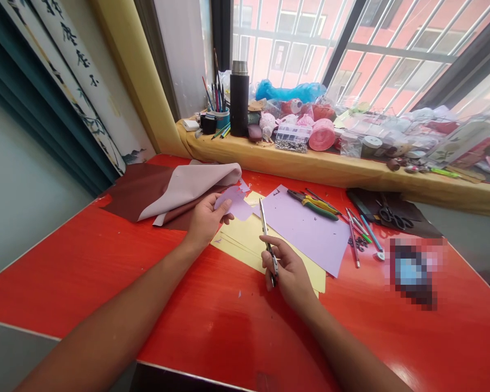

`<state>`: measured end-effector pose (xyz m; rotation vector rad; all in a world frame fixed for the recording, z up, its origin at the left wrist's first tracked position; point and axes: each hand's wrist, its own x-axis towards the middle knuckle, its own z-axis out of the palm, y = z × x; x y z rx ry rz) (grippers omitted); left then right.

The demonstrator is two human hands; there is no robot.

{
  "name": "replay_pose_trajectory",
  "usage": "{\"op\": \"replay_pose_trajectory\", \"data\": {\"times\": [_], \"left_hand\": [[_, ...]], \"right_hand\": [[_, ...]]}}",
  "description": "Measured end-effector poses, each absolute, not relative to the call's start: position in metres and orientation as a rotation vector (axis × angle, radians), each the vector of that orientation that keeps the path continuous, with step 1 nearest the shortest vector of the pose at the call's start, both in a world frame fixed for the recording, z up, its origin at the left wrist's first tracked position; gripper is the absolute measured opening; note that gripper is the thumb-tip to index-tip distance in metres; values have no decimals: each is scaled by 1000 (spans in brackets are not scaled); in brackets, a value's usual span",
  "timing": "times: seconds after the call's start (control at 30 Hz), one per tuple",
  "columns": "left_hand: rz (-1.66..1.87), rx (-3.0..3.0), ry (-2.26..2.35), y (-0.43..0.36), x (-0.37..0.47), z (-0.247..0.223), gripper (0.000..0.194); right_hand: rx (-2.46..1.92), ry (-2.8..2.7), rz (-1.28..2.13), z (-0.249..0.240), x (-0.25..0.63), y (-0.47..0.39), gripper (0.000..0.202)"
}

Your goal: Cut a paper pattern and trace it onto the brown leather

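My left hand [207, 219] pinches a small cut piece of purple paper [237, 203] between thumb and fingers, held above the table. My right hand [285, 265] is closed around a pair of scissors [264, 220], whose blades point up and away from me, a little right of the purple piece and apart from it. Under and between the hands lie several yellow sheets [245, 245]. A larger purple sheet [306, 231] overlaps them on the right, with small dark scraps on it.
Brown and pale leather-like material [147, 190] lies back left. Pliers [314, 204] rest on the purple sheet; pencils [354, 239] lie right of it. Black scissors [390, 215] sit on dark material farther right. A black thermos [239, 100] and craft supplies crowd the windowsill [245, 149].
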<state>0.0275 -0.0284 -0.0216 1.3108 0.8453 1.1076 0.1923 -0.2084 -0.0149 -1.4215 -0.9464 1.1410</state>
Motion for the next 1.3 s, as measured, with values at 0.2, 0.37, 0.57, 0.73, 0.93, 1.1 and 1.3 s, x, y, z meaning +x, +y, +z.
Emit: {"op": "replay_pose_trajectory", "data": {"times": [0.2,0.37,0.57,0.73,0.93,1.1,1.3], "left_hand": [[913,1287,801,-47,39,-21,49],[776,1126,725,-60,47,-23,57],[609,1171,687,-66,48,-27,48],[511,1357,663,-64,46,-21,45],[284,1522,615,-64,39,-18,37],[150,1626,600,-68,34,-13,29],[232,1548,602,-69,36,-10,40]], "right_hand": [[-1443,-879,1134,-16,198,-203,52],[-1426,-847,1137,-18,200,-200,50],[-1382,-854,1111,-19,201,-201,35],[-1349,-838,1070,-18,209,-198,36],[-1353,-788,1018,-16,216,-196,36],[-1343,-779,1018,-17,216,-196,35],[-1370,-813,1047,-20,214,-197,34]]}}
